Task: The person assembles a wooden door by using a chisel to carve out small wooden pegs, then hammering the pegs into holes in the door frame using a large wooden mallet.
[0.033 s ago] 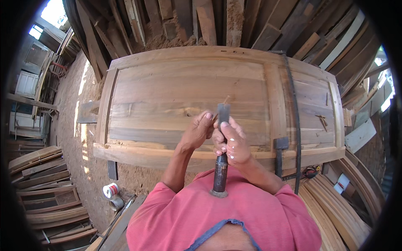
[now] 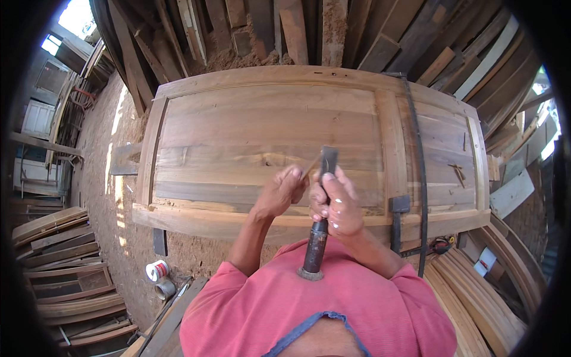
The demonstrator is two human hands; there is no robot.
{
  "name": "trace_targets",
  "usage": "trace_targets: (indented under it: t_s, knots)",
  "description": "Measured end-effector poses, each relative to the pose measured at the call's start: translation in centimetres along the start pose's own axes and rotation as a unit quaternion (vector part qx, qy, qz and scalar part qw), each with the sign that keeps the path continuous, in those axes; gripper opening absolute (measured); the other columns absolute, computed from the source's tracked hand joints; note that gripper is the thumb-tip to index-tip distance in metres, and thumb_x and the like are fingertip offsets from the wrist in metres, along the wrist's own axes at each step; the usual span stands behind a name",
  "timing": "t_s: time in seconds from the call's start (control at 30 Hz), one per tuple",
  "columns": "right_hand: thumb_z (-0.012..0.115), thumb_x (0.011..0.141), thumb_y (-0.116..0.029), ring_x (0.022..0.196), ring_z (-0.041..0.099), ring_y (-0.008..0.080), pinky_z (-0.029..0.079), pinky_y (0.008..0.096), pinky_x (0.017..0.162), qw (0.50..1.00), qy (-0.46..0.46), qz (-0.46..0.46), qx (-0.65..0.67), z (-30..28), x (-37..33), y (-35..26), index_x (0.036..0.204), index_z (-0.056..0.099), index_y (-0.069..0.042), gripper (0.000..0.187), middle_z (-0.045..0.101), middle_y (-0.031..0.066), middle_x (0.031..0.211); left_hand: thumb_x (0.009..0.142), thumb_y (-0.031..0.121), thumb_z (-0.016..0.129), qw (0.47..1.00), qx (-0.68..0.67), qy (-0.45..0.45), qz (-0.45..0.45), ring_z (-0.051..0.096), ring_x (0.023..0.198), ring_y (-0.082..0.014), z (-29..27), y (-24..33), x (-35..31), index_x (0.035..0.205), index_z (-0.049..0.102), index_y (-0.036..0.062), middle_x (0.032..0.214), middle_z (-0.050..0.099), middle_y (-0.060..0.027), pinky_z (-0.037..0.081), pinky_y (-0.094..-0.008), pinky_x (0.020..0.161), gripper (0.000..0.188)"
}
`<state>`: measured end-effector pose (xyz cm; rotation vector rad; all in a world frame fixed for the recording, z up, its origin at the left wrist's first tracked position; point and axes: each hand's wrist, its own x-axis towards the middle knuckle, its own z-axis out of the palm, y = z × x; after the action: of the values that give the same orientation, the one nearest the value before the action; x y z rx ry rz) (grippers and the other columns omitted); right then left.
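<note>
While right hand (image 2: pixel 336 202) fingers clench chisel (image 2: pixel 321 208) upright, left hand (image 2: pixel 282 193) fingers pinch wood sliver (image 2: pixel 310 167) beside blade.

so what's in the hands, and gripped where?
Right hand grips a chisel around its upper shaft, just below the blade. Left hand pinches a thin wooden sliver by its lower end.

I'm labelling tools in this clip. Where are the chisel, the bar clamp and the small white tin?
chisel (image 2: pixel 315 247), head view, on its dark handle below the right hand.
bar clamp (image 2: pixel 422 178), head view, on its long dark bar.
small white tin (image 2: pixel 157 270), head view, on its side.
</note>
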<state>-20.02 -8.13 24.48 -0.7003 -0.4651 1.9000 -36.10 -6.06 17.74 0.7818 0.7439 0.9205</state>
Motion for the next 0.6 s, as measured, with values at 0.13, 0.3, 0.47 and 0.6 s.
trace_targets:
  t_s: [0.13,0.3,0.47,0.6]
  knots:
    - [0.043,0.101,-0.021,0.048,0.042,0.0070,0.043,0.0247,0.046,0.996,0.058,-0.060,-0.042,-1.1,-1.1,-1.6,0.105,0.047,-0.007,0.015,0.050,0.0022,0.071,0.100,0.037,0.049,0.979,-0.193,-0.014,-0.069,0.028,0.045,-0.0065,-1.2,-1.9,-3.2,0.089,0.053,0.0097,0.055,0.031,0.0054,0.025,-0.0222,0.042,0.030]
    - [0.047,0.100,-0.021,0.051,0.044,0.0078,0.043,0.0256,0.049,0.997,0.057,0.031,-0.038,-1.8,0.7,0.6,0.107,0.049,-0.007,0.016,0.051,0.0023,0.075,0.101,0.035,0.046,0.980,-0.191,0.041,0.026,0.034,0.047,-0.0068,-0.2,-0.4,0.3,0.093,0.054,0.0074,0.059,0.041,0.0025,0.028,-0.0217,0.042,0.030]
    - [0.047,0.100,-0.021,0.051,0.042,0.0070,0.041,0.0252,0.048,0.998,0.011,0.057,0.033,-0.1,2.0,-0.3,0.108,0.049,-0.007,0.016,0.051,0.0010,0.075,0.102,0.033,0.045,0.993,-0.084,0.073,0.044,0.037,0.051,-0.0058,-0.1,1.0,3.0,0.090,0.054,0.0062,0.061,0.043,0.0028,0.030,-0.0209,0.046,0.031]
    - [0.048,0.099,-0.023,0.050,0.039,0.0059,0.040,0.0242,0.046,0.996,-0.025,0.089,0.010,1.0,1.6,1.0,0.106,0.050,-0.007,0.017,0.048,-0.0006,0.072,0.103,0.031,0.044,0.982,0.061,0.133,0.118,0.038,0.054,-0.0051,0.4,1.2,4.3,0.087,0.056,0.0071,0.063,0.046,0.0041,0.031,-0.0212,0.049,0.031]
